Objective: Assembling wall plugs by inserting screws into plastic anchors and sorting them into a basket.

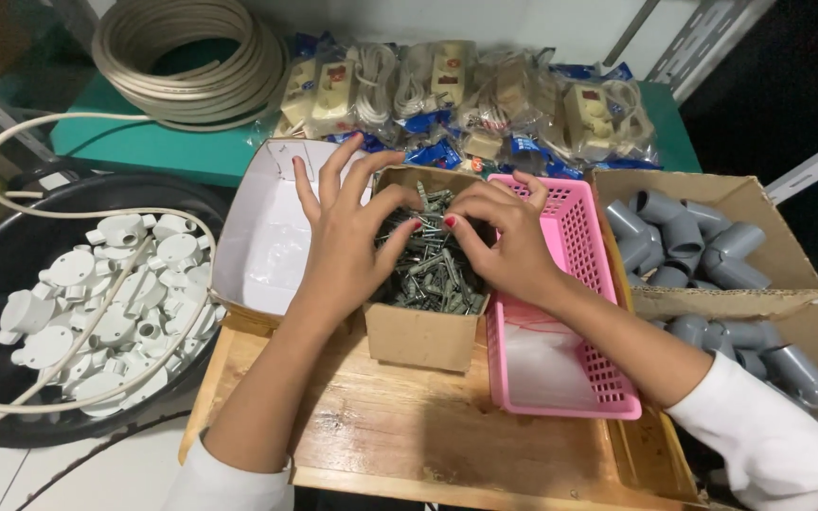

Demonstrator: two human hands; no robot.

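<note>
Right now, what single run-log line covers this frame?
left hand: fingers in small cardboard box of grey wall plugs | right hand: same | pink plastic basket: right of box | open white box: left

The small brown cardboard box of grey screws and wall plugs (425,326) was hemmed in, with an open white-lined carton (259,255) touching its left side and a pink plastic mesh basket (560,378) pressed against its right, so the only way in was from above, where the left hand (347,241) and right hand (504,237) already filled the opening. Bagged white power strips (466,95) walled off the far side. Bare wooden counter (409,435) lay open in front.
</note>
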